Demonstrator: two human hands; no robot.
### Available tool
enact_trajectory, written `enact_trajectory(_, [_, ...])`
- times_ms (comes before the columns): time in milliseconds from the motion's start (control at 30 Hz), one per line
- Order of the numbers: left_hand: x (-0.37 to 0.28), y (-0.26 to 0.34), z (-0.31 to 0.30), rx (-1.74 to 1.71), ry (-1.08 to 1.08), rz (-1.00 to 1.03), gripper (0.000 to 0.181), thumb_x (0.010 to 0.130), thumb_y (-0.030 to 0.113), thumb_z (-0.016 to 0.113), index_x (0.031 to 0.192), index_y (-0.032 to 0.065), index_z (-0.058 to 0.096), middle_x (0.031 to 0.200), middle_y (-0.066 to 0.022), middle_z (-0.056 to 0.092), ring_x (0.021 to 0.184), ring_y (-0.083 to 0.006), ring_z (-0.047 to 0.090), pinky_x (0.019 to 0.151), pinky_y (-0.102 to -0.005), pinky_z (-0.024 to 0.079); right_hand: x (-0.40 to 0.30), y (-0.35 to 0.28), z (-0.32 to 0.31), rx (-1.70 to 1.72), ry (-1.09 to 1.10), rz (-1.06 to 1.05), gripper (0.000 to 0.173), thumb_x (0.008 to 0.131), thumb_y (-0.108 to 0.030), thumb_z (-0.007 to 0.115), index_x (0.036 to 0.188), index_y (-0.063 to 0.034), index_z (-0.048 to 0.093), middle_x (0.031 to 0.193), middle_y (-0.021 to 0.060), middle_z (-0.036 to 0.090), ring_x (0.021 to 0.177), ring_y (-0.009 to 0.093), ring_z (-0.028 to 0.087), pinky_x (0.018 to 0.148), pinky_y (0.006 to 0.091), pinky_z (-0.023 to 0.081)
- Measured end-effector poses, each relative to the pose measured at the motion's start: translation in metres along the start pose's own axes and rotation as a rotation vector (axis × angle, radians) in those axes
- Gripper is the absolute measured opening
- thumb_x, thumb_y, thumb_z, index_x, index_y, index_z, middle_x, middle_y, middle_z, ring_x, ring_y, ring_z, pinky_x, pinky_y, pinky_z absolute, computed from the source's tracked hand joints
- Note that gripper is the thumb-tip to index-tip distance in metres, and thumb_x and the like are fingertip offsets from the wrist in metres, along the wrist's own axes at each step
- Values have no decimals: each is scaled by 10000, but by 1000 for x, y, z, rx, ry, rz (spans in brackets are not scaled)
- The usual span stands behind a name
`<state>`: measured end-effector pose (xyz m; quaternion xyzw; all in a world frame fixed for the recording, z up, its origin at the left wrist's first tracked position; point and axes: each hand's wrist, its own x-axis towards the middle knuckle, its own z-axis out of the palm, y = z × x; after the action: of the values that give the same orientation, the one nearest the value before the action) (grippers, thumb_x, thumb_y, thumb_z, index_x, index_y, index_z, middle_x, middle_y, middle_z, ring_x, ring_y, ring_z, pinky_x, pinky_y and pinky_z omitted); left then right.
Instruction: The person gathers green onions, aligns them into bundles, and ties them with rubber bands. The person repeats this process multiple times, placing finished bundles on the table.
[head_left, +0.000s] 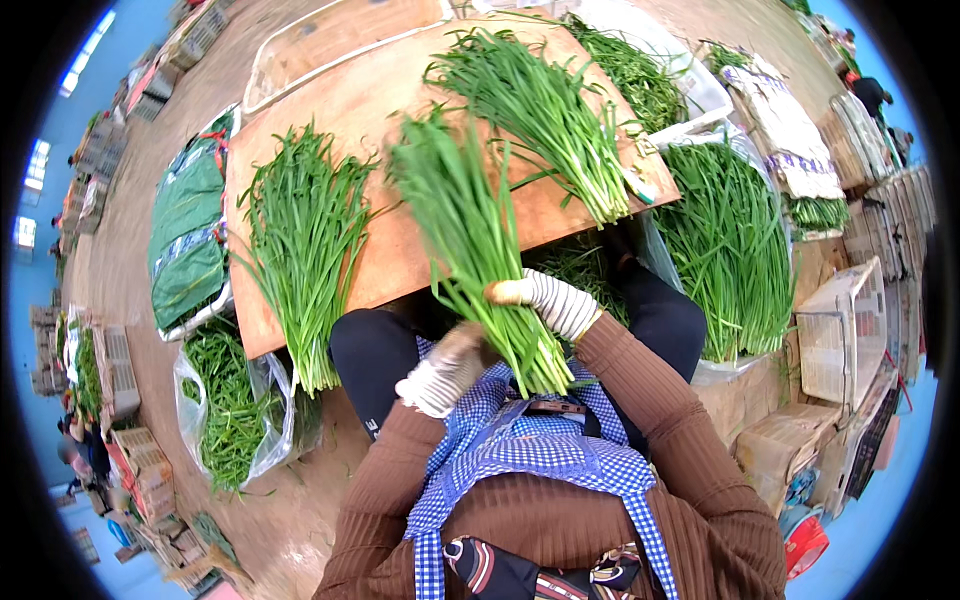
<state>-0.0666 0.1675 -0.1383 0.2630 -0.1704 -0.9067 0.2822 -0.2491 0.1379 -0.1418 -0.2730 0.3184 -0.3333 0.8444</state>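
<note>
A bunch of garlic chives (465, 225) is held over my lap, leaves away from me and pale stem ends towards my body; its leaves are blurred. My right hand (551, 300), in a striped knit glove, grips it around the stems from the right. My left hand (450, 367), gloved alike and blurred, is against the bunch's lower left side, its fingers partly hidden. On the wooden board (405, 262) before me lie a left pile of chives (307, 247) and a right pile of chives (540, 120), stem ends overhanging the near edge.
A bag of loose leaves (229, 405) stands on the floor at left, below a green sack (187, 225). At right are a bag of upright chives (727, 247) and a plastic crate (844, 330). A small white-and-green object (639, 186) rests near the board's right corner.
</note>
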Motion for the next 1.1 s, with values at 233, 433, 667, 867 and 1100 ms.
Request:
enact_trajectory(233, [16, 72, 50, 69, -130, 557, 856, 672, 492, 682, 1290, 24, 319, 1153, -164, 522, 1044, -320, 523, 930, -461, 405, -20, -29, 49, -336, -241, -14, 485, 718, -204, 721, 1130, -22, 539, 1032, 51, 600, 947, 132, 529, 849, 285, 420])
enact_trajectory(433, [29, 141, 104, 487, -239, 695, 620, 758, 262, 650, 1240, 0, 362, 840, -46, 556, 921, -233, 559, 953, -447, 384, -5, -87, 61, -610, -112, -502, 494, 684, -107, 728, 1137, -45, 540, 1010, 45, 613, 961, 121, 537, 859, 281, 423])
enact_trajectory(667, [60, 175, 123, 580, -39, 848, 389, 710, 93, 709, 1059, 17, 553, 952, -66, 612, 843, -165, 592, 773, -276, 492, 15, -162, 54, -962, 198, -993, 1161, 529, -244, 842, 1360, 53, 88, 1190, 196, 483, 1097, 257, 475, 914, 295, 386])
enact_trajectory(867, [108, 216, 72, 688, -67, 519, 466, 596, 113, 799, 999, 23, 582, 898, -78, 635, 782, -177, 604, 706, -302, 509, 69, -177, 37, -1187, 219, -881, 995, 554, -315, 792, 1336, -49, 236, 1047, 215, 578, 981, 302, 557, 841, 323, 441])
enact_trajectory(1100, [141, 219, 87, 798, 353, 649, 422, 720, 165, 711, 1097, 47, 565, 964, -70, 610, 777, -165, 583, 723, -299, 485, 74, -185, 41, -1406, 396, -522, 773, 626, -441, 679, 1203, -4, 408, 940, 259, 593, 840, 380, 587, 763, 377, 464])
